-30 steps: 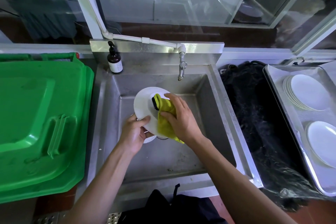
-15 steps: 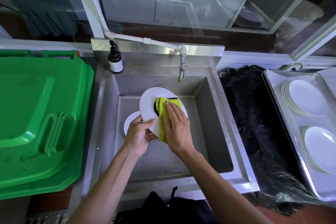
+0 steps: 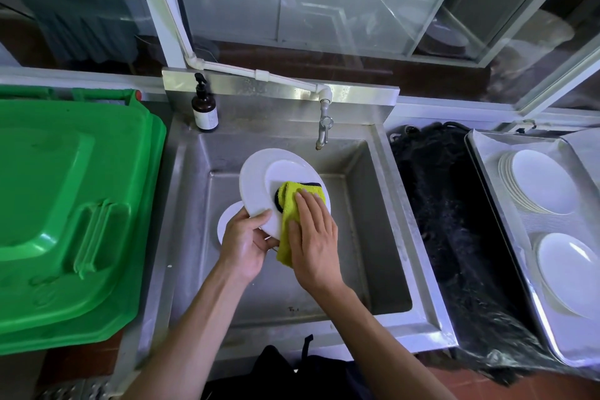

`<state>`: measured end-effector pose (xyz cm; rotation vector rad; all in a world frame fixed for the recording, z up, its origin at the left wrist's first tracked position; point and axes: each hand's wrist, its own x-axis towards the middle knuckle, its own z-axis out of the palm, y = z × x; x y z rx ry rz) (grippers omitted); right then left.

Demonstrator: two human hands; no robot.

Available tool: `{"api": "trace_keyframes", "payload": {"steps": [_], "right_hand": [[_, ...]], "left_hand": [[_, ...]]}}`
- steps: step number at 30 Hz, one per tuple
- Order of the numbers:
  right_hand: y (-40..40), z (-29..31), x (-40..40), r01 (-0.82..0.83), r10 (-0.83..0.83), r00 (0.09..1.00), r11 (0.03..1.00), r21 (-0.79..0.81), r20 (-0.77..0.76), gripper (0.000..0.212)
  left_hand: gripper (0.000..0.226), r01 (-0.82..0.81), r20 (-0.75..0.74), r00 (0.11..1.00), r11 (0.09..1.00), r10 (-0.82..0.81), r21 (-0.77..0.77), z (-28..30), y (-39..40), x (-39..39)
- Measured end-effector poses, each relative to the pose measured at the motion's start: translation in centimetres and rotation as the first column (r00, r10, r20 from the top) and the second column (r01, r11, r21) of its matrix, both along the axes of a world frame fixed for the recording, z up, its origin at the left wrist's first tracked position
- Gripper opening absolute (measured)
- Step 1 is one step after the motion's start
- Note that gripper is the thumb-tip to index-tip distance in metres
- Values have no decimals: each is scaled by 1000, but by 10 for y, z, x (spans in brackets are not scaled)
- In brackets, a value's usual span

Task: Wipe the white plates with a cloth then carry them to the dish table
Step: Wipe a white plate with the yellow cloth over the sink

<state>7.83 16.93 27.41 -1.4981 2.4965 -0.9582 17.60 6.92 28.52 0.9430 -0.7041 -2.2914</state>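
Over the steel sink [image 3: 383, 204], my left hand [image 3: 245, 242] grips the near rim of a white plate [image 3: 259, 178], tilted with its face toward me. My right hand [image 3: 313, 234] presses a yellow-green cloth [image 3: 289, 204] with a dark edge flat against the plate's lower right part, fingers straight. Another white plate [image 3: 227, 219] lies in the sink below, mostly hidden by the held plate and my left hand. Two stacks of white plates [image 3: 542, 182] [image 3: 568, 266] sit on a metal tray [image 3: 487, 166] at the right.
A green bin lid [image 3: 65, 204] fills the left side. A brown pump bottle [image 3: 204, 109] stands on the sink's back left corner, the tap [image 3: 323, 127] at the back middle. A black plastic bag [image 3: 454, 221] lies between sink and tray.
The plate has tilted to face me more. My right hand has flattened and slid the cloth down to the plate's lower right. The view has shifted slightly.
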Motion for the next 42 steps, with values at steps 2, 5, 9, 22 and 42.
{"api": "trace_keyframes", "payload": {"steps": [2, 5, 9, 22, 42], "right_hand": [[1, -2, -2, 33, -33, 999, 999, 3, 28, 51], [0, -3, -7, 84, -83, 993, 996, -12, 85, 48], [0, -3, -20, 190, -185, 960, 982, -4, 209, 45], [5, 7, -45, 268, -255, 877, 963, 26, 408, 48], [-18, 35, -65, 53, -52, 998, 998, -43, 32, 42]], "left_hand": [[29, 7, -2, 1000, 1000, -7, -8, 0, 2, 0], [30, 29, 3, 1000, 999, -29, -28, 2, 4, 0], [38, 73, -12, 997, 996, -74, -51, 2, 7, 1], [29, 209, -6, 978, 972, -211, -110, -4, 6, 11], [30, 484, 116, 875, 856, -470, -184, 3, 7, 21]]}}
